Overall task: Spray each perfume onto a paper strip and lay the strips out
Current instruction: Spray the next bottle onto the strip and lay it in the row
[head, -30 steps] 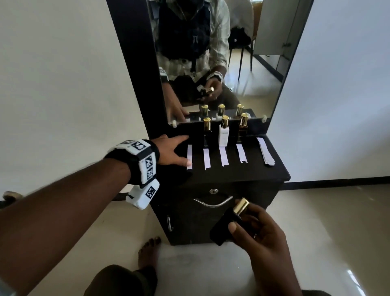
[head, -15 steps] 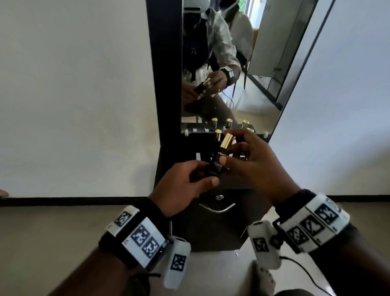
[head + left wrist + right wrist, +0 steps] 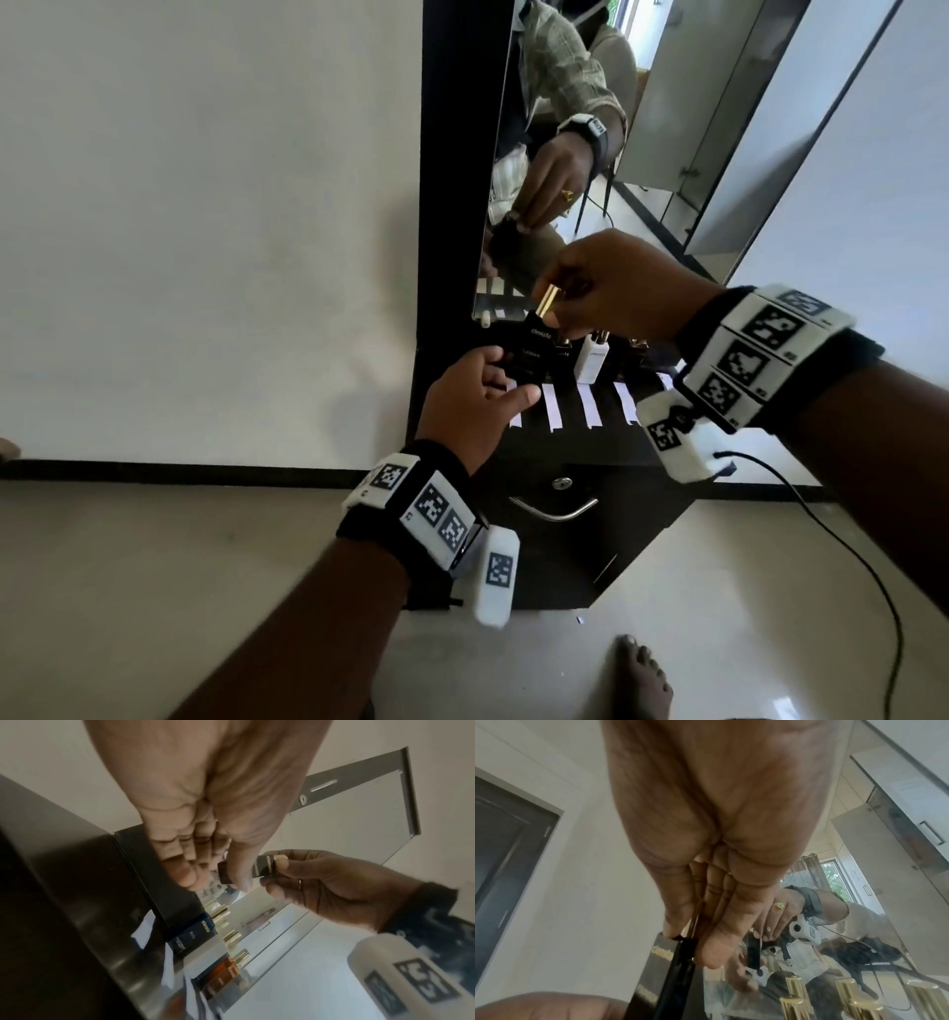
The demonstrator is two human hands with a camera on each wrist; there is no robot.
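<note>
A black perfume bottle (image 3: 534, 347) with a gold cap (image 3: 546, 303) hangs tilted over the left end of the black cabinet top (image 3: 575, 444). My left hand (image 3: 506, 380) grips its lower body from below. My right hand (image 3: 561, 311) pinches the gold cap from the right. In the left wrist view my thumb lies across the bottle (image 3: 264, 868); in the right wrist view my fingers hide the cap above the bottle (image 3: 664, 973). White paper strips (image 3: 590, 411) lie side by side on the cabinet top, in front of a white bottle (image 3: 590, 357).
More gold-capped bottles (image 3: 197, 931) stand in a row against the mirror (image 3: 560, 103) at the back of the cabinet. The cabinet door has a curved metal handle (image 3: 554, 509). A cable (image 3: 847, 555) trails from my right wrist over the floor. A bare foot (image 3: 642, 678) is below.
A second ago my left hand lay on the leftmost strip and my right held the bottle low. Now both hands hold it over the cabinet, the right one moved up onto the cap.
</note>
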